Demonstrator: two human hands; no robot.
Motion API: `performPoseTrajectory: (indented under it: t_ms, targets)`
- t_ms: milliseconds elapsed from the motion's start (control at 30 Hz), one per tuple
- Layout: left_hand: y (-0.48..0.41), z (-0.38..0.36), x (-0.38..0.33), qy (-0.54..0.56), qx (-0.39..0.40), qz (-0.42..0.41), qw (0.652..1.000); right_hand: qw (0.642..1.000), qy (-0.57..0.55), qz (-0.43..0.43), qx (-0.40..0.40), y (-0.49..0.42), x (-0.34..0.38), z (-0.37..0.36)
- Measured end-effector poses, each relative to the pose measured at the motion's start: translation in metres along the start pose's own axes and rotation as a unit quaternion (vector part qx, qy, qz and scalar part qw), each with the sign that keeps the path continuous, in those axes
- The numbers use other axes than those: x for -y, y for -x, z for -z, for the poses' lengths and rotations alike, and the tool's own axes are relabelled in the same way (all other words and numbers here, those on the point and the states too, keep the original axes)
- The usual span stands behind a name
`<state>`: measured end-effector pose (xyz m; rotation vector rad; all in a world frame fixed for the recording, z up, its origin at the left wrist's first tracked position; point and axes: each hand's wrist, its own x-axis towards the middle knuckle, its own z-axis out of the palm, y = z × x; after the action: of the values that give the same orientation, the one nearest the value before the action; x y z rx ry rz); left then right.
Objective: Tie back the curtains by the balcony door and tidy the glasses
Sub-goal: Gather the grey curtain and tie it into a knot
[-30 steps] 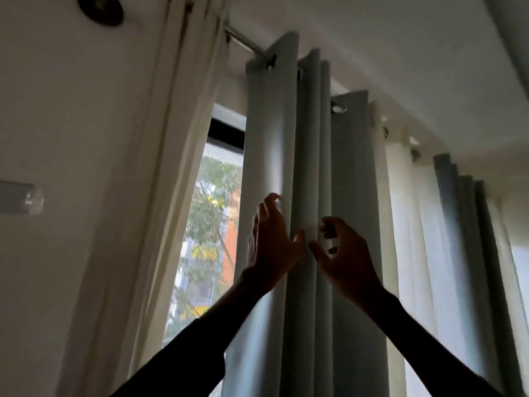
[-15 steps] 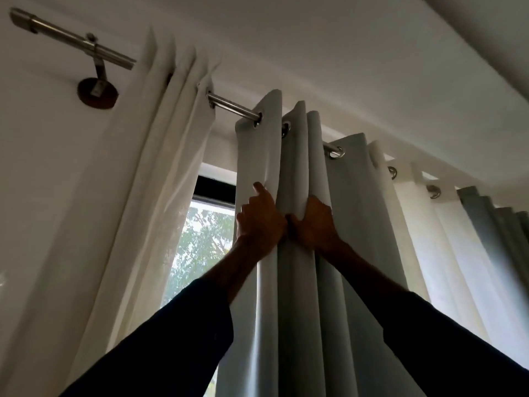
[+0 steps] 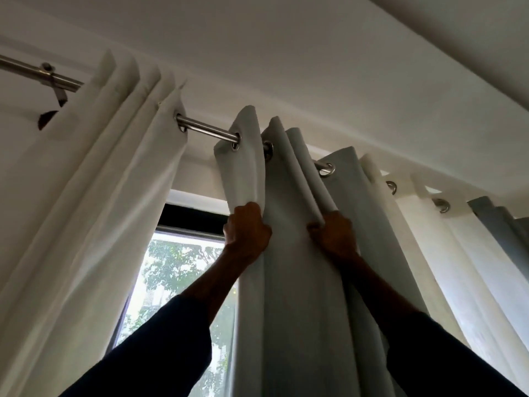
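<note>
A pale grey eyelet curtain (image 3: 297, 282) hangs in folds from a steel rod (image 3: 209, 130) near the ceiling. My left hand (image 3: 247, 230) grips the curtain's leftmost fold high up, just under the rod. My right hand (image 3: 333, 234) grips a fold a little to the right, at the same height. Both arms reach up in dark sleeves. A cream curtain (image 3: 108, 196) hangs bunched at the left end of the rod. No glasses are in view.
Between the two curtains a window (image 3: 174, 282) with a dark frame shows trees outside. White sheer panels (image 3: 446, 267) and another grey curtain (image 3: 503, 224) hang further right on the rod. A rod bracket (image 3: 54, 87) is fixed to the wall at the upper left.
My hands closed on the grey curtain's folds, then moved apart from each other. The view tilted up, showing more of the rod and ceiling.
</note>
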<state>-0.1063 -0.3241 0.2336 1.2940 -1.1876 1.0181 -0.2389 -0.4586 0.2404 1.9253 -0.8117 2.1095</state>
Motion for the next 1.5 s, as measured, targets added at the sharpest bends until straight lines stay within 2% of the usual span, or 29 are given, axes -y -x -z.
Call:
performPoseTrajectory:
  t_ms: [100,167,300,367,433,500,600,733,833,933,1000,1067,1133,1167,1333,1500]
  targets:
    - [-0.007,-0.021,-0.032,0.023,-0.002,-0.018,1.0,0.998,-0.016,-0.064,-0.001,-0.024,-0.053,0.024]
    - [-0.01,-0.036,-0.058,0.033,0.002,-0.033,0.999,0.998,0.0,-0.068,0.0,-0.032,-0.094,0.037]
    - [-0.001,-0.073,-0.097,0.001,0.059,-0.097,0.993,0.994,0.009,-0.107,-0.015,-0.033,-0.159,0.052]
    - [0.004,-0.087,-0.098,-0.026,0.069,-0.084,0.994,0.995,0.021,-0.095,-0.021,-0.029,-0.165,0.047]
    - [0.008,-0.09,-0.085,-0.047,0.054,-0.052,0.996,0.998,0.033,-0.05,-0.018,-0.024,-0.157,0.033]
    - [0.008,-0.087,-0.069,-0.055,0.03,-0.019,0.998,0.999,0.0,-0.013,-0.041,-0.022,-0.146,0.018]
    - [0.001,-0.071,-0.052,-0.032,-0.017,0.003,0.999,0.995,-0.069,-0.025,-0.072,-0.032,-0.114,0.02]
    - [-0.022,-0.04,-0.049,-0.054,-0.051,-0.031,0.997,0.985,-0.13,0.003,-0.114,-0.059,-0.067,0.034]
    - [-0.027,-0.024,-0.049,-0.063,-0.039,-0.06,0.995,0.979,-0.119,0.116,-0.12,-0.067,-0.051,0.034]
    - [-0.023,-0.012,-0.045,-0.04,-0.032,-0.092,0.994,0.975,-0.11,0.169,-0.089,-0.07,-0.034,0.023]
    - [-0.022,-0.006,-0.042,-0.027,-0.045,-0.115,0.992,0.964,-0.076,0.227,-0.115,-0.059,-0.002,0.021]
    - [-0.025,-0.003,-0.042,-0.032,-0.066,-0.137,0.988,0.967,-0.086,0.23,-0.071,-0.044,0.035,0.021]
    - [-0.028,-0.005,-0.038,-0.033,-0.071,-0.163,0.984,0.978,-0.098,0.187,-0.009,-0.034,0.062,0.015]
    - [-0.029,-0.007,-0.035,-0.026,-0.073,-0.17,0.982,0.977,-0.11,0.181,-0.003,-0.033,0.068,0.01]
    - [-0.028,-0.016,-0.019,-0.037,-0.093,-0.149,0.984,0.974,-0.096,0.204,-0.023,-0.036,0.051,0.001]
    - [-0.017,-0.031,-0.025,-0.035,-0.003,-0.128,0.991,0.971,-0.121,0.189,-0.084,-0.016,0.007,0.004]
